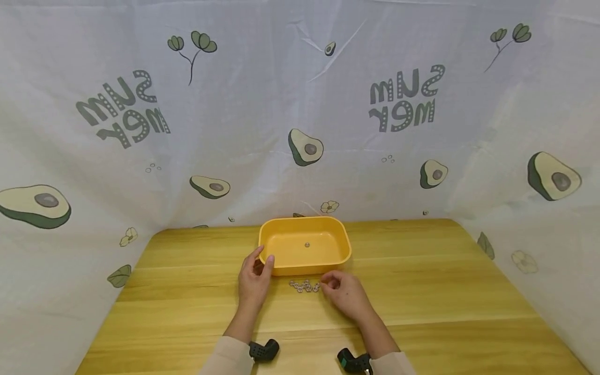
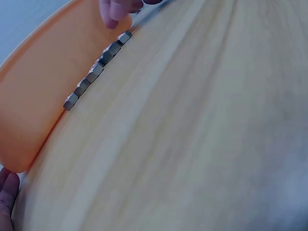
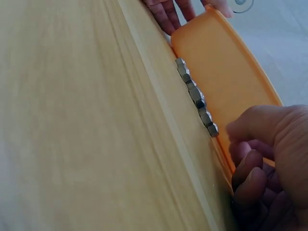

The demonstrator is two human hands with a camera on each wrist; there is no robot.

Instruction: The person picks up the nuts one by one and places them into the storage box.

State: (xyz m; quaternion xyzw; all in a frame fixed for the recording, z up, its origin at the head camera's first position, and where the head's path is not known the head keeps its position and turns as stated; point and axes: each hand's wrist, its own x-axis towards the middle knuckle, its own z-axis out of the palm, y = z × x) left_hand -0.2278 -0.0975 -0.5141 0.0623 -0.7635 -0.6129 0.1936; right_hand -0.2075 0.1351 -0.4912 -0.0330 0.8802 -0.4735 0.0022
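A yellow plastic bin [image 1: 304, 270] stands at the back middle of the table, with one small metal nut [image 1: 307, 245] on its floor. My left hand [image 1: 253, 278] grips the bin's front left corner, thumb at the rim and fingers along the outside. Several hex nuts [image 1: 300, 287] lie close together on the table before the bin's front wall; the wrist views show them as a row [image 2: 95, 72]. Beside the right end of these nuts is my right hand [image 1: 346, 292], its fingers [image 3: 250, 185] curled. Whether anything sits between its thumb and fingertips is hidden.
The wooden table [image 1: 422, 291] reaches out on both sides of the bin. Behind it hangs a white cloth [image 1: 262, 104] printed with avocados and lettering. Each wrist wears a black camera mount [image 1: 264, 350].
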